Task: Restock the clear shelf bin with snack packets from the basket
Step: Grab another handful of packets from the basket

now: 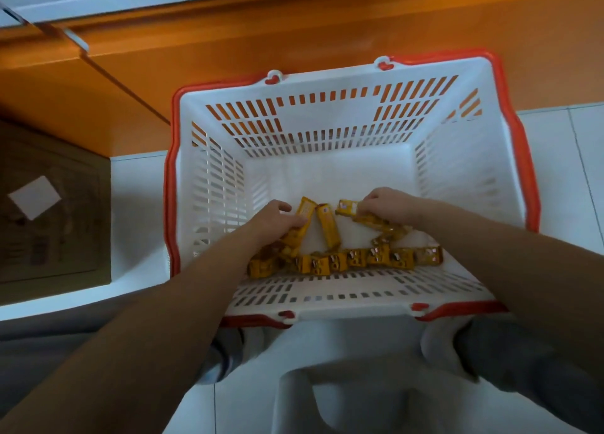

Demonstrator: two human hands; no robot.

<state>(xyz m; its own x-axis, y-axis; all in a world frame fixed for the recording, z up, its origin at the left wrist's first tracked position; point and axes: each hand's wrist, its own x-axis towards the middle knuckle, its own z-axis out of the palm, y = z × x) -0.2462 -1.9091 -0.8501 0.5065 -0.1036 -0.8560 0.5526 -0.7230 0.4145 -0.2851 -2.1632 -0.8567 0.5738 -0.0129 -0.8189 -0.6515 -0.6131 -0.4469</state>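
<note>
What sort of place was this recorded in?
Probably a shop aisle: a plastic shopping basket of snack packets on the floor, an orange shelf base behind it, a cardboard carton alongside.

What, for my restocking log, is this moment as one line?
stage: picking from white basket | left hand: grips yellow snack packet | right hand: grips another packet | clear bin: not visible

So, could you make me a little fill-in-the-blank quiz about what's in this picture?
1. The snack packets in the basket are ____ in colour.
2. The basket's slotted walls are ____.
3. The cardboard box stands on the basket's ____ side.
4. The left hand and the right hand each grip some of the ____.

Missing words: yellow; white; left; packets.
</note>
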